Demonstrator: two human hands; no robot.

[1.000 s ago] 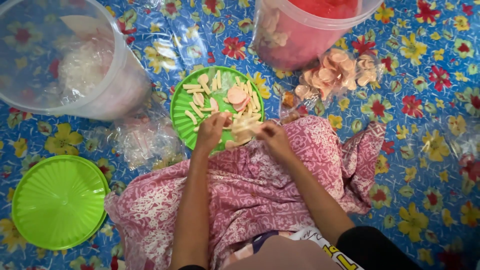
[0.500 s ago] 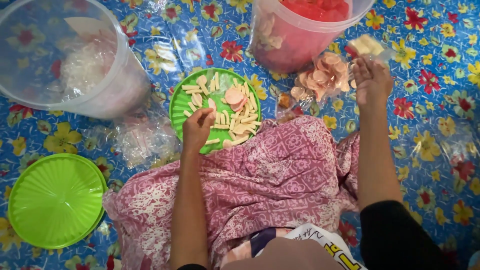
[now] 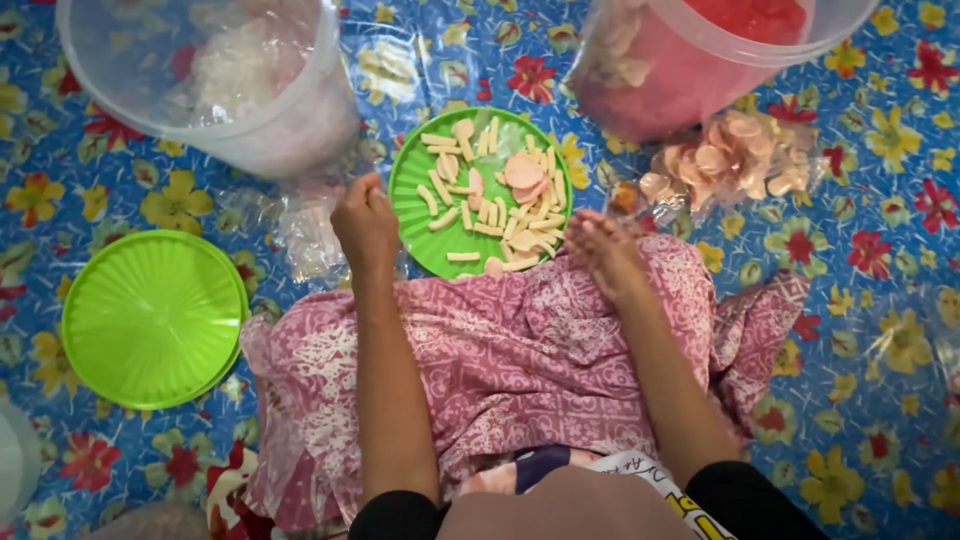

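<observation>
Two hands are flanking the green plate (image 3: 415,190) of pale cracker sticks and pink discs. Left of that plate, I am seeing a green lid (image 3: 150,315) lying flat. Left hand (image 3: 365,225) is curling shut at the plate's left rim, holding nothing I can see. Right hand (image 3: 605,250) is hovering at its lower right edge; its grip I cannot tell.

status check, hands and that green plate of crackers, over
Left hand closed, at the green plate's left rim. Right hand open at its lower right edge, fingers spread. Stick and round crackers piled on the plate. Nothing in the way.
</observation>
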